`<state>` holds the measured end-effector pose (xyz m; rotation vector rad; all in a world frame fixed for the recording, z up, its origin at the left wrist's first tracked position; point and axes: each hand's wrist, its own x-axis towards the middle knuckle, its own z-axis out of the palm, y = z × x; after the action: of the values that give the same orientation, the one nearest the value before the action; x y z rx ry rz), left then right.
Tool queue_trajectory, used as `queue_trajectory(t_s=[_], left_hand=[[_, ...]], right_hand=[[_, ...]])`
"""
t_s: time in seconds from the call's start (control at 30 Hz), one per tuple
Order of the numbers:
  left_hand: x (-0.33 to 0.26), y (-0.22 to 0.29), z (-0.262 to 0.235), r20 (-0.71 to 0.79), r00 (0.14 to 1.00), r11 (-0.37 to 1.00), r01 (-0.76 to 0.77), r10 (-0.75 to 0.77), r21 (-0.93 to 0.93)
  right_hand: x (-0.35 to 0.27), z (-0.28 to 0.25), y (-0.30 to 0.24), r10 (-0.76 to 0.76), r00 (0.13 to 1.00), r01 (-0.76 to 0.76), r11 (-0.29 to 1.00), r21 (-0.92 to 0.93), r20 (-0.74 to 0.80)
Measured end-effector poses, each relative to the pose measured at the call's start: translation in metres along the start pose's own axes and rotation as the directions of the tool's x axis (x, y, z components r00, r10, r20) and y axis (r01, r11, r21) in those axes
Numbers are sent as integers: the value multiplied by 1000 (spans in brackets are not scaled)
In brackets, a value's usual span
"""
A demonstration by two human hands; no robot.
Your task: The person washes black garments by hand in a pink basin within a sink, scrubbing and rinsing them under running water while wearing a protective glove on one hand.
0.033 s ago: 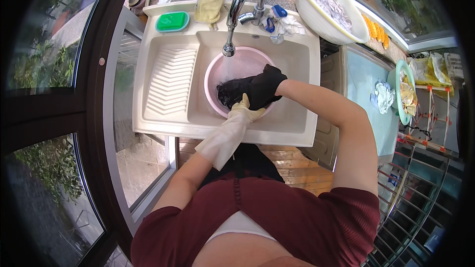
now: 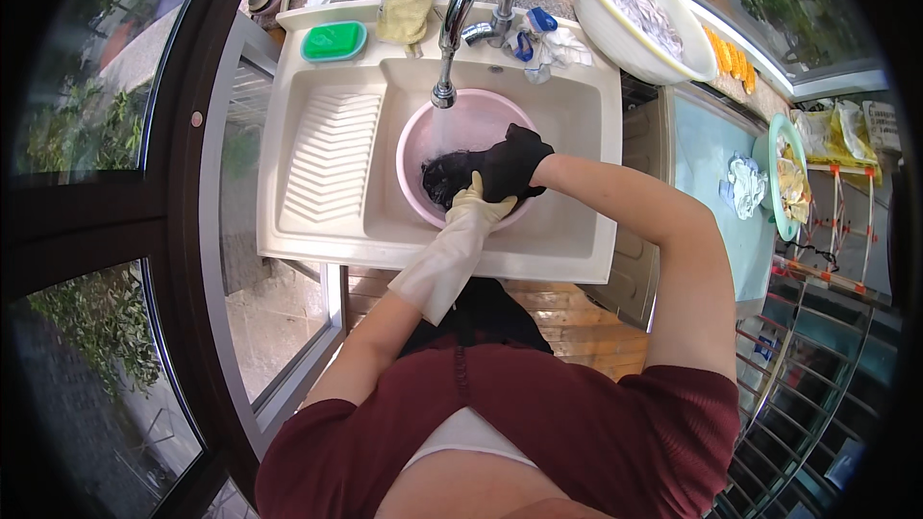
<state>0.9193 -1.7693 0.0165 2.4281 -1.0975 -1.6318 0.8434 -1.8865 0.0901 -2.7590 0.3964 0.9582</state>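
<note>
In the pink basin (image 2: 409, 135) lies a wet, dark, bunched black cloth (image 2: 447, 178); its kind is hard to make out. My left hand (image 2: 478, 210), in a long cream rubber glove, is closed round the cloth's near end, just below my right hand. A black covering, like a glove, wraps my right hand (image 2: 514, 161), which looks closed on the cloth's right end; its single fingers blend into the black. From the chrome faucet (image 2: 443, 94) water runs into the basin beside the cloth.
The basin stands in a beige sink (image 2: 567, 231) with a ribbed washboard (image 2: 332, 159) at left. Along the back are a green soap bar (image 2: 334, 39), a yellow mitt (image 2: 406, 12), blue-and-white cloths (image 2: 548, 46) and a white tub (image 2: 596, 24) of laundry.
My left hand has shifted slightly up and right along the cloth, closer to my right hand. My right hand has moved slightly left. Water keeps running.
</note>
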Motion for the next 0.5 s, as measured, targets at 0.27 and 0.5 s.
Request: queue_trajectory(t_s=[0.27, 0.5], left_hand=[[-20, -43, -116, -84, 996, 749, -71, 20, -659], [46, -175, -146, -368, 912, -188, -335, 179, -923]], right_hand=[[-24, 41, 86, 168, 977, -93, 894, 438, -134], [-120, -101, 60, 303, 904, -36, 757, 653, -301]])
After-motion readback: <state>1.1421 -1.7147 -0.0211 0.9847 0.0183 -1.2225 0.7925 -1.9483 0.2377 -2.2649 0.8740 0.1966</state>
